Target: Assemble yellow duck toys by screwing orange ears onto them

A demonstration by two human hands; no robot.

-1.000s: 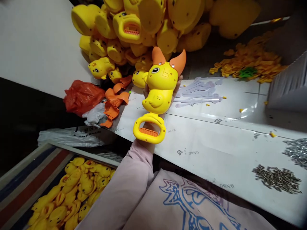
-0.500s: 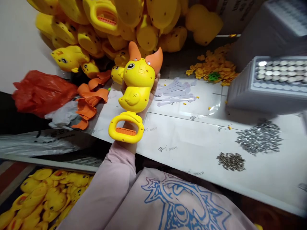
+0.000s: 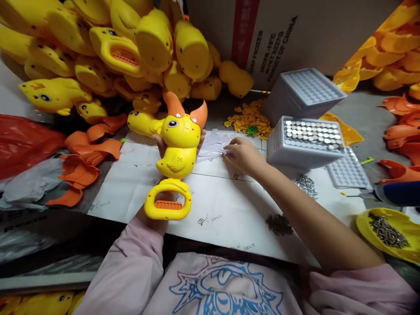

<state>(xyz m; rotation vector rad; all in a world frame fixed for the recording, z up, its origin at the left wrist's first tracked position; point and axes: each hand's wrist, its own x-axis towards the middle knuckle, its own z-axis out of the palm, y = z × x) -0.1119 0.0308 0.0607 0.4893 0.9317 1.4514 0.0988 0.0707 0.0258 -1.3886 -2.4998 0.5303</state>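
Observation:
A yellow duck toy with two orange horn-like pieces on its head and a ring handle below lies in my left hand, whose fingers show on both sides of it. The handle has an orange ribbed insert. My right hand is over the table at the pile of thin whitish plastic strips, thumb and fingertips pinched together. What is between those fingertips is too small to make out.
Yellow duck bodies are heaped behind. Orange pieces and a red bag lie left. Small yellow-orange parts, grey trays, dark screws, silver parts and a yellow dish are right.
My right hand and forearm have come into view, reaching in from the right to the strips. The view has shifted rightward. My left hand still holds the duck toy.

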